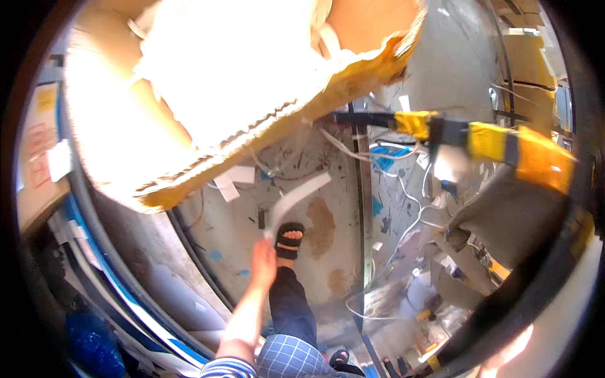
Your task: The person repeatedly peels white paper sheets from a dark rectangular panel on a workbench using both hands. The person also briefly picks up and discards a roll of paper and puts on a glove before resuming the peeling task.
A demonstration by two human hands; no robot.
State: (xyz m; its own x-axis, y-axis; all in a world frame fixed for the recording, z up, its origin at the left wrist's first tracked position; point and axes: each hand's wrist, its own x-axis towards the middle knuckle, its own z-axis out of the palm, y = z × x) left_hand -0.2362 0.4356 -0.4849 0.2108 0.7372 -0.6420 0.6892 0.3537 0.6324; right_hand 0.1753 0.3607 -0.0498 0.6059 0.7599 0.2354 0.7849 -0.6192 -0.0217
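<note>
My left hand [265,264] is closed around one end of a pale, flat strip [302,194] that curves up and away over the floor. The striped cuff of my sleeve [228,367] shows at the lower edge. Beyond the strip, a torn-edged cardboard box [265,135] fills the upper left, its white contents [233,57] washed out by glare. At the lower right, a bright skin-coloured patch beside a dark bar seems to be my right hand [513,349]; its fingers cannot be made out.
My sandalled foot [290,241] stands on a stained floor [328,277] with paper scraps. Loose white cables [403,189] run to the right. A bar wrapped in yellow and black tape [488,142] crosses there, near a grey chair [510,214]. Blue-edged rails [126,296] line the left.
</note>
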